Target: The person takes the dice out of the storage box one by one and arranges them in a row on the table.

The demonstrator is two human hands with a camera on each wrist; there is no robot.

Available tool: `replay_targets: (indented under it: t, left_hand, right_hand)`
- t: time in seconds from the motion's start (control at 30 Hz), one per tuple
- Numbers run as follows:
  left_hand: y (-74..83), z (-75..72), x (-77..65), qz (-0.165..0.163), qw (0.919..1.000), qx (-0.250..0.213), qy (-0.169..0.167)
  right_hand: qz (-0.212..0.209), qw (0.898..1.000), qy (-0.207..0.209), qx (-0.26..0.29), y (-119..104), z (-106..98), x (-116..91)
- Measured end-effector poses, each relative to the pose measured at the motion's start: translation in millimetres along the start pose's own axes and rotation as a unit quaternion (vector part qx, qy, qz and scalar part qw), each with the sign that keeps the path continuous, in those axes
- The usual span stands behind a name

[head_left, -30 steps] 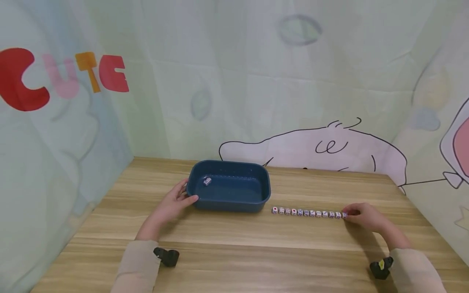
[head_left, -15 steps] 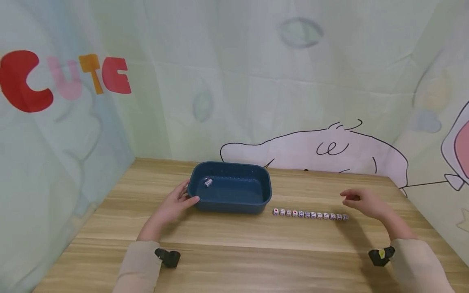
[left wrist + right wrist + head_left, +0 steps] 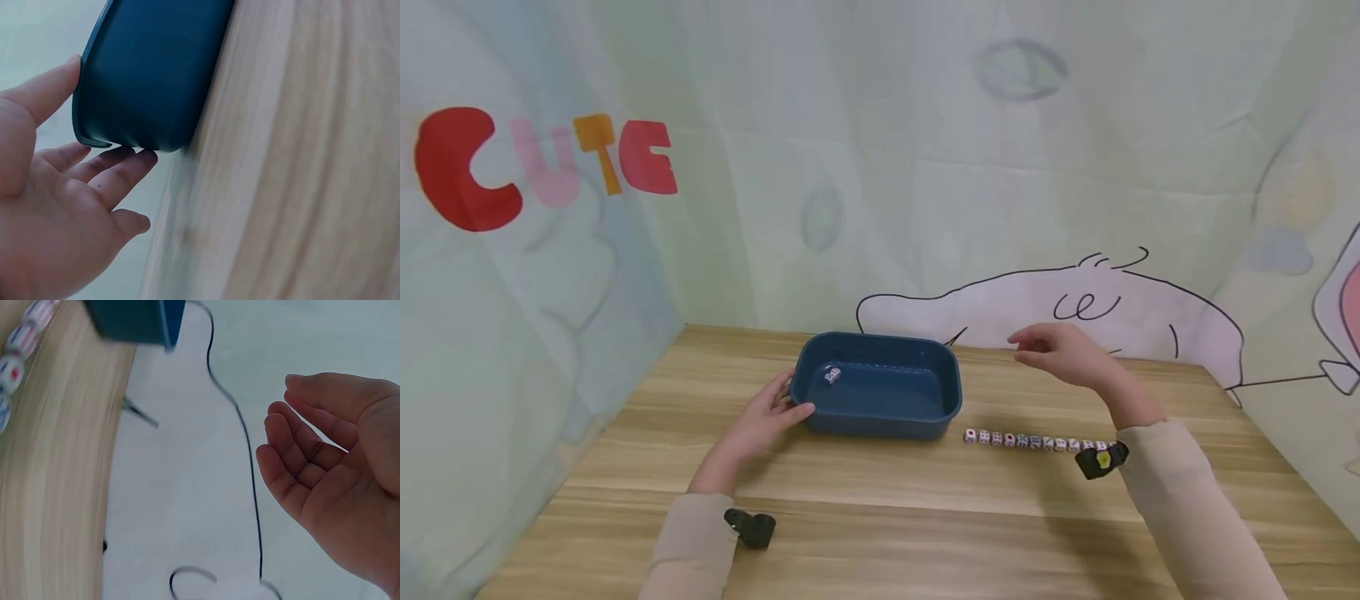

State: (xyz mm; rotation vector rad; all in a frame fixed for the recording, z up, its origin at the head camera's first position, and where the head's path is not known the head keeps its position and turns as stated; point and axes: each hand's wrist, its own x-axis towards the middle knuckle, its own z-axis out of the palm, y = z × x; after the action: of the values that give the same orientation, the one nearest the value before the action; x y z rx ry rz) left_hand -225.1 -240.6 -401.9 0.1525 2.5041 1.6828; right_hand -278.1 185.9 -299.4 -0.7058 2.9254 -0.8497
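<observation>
My left hand (image 3: 775, 417) holds the left end of a dark blue rectangular plastic tub (image 3: 880, 425), its thumb (image 3: 59, 87) at the rim and several fingertips against the end wall. Inside the tub, near its left end, a small cluster of white dice (image 3: 832, 375) lies on the floor. To the right of the tub, a straight row of white dice (image 3: 1021, 442) runs along the table. My right hand (image 3: 1060, 354) is raised above and behind that row, fingers loosely bent with nothing between them. The black wrist camera covers the row's right end in the head view.
The wood-grain table (image 3: 925, 533) ends at a printed fabric backdrop (image 3: 760, 208) at the back and sides. A black camera (image 3: 752, 529) is strapped to the left wrist, another (image 3: 1101, 458) to the right one.
My right hand has let go of the die at the right end of the row, risen, and moved left and toward the back. The left hand stays at the tub.
</observation>
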Motion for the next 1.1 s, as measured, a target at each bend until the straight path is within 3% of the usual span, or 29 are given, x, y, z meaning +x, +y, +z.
replay_targets:
  t: [0.33, 0.83, 1.1]
  left_hand:
    - [3.4, 1.3, -0.9, 0.0, 1.0, 0.003, 0.002]
    - [2.2, 1.1, -3.3, 0.005, 0.9999, -0.015, 0.004]
    - [3.7, 1.0, -4.6, 0.002, 0.9998, -0.019, 0.005]
  right_hand:
    - [-0.053, 0.997, -0.03, 0.051, -42.5, 28.9, 40.5]
    - [-0.059, 0.991, -0.058, 0.101, -78.1, 71.1, 95.1]
    - [-0.084, 0.987, -0.074, 0.117, -94.5, 100.7, 115.2]
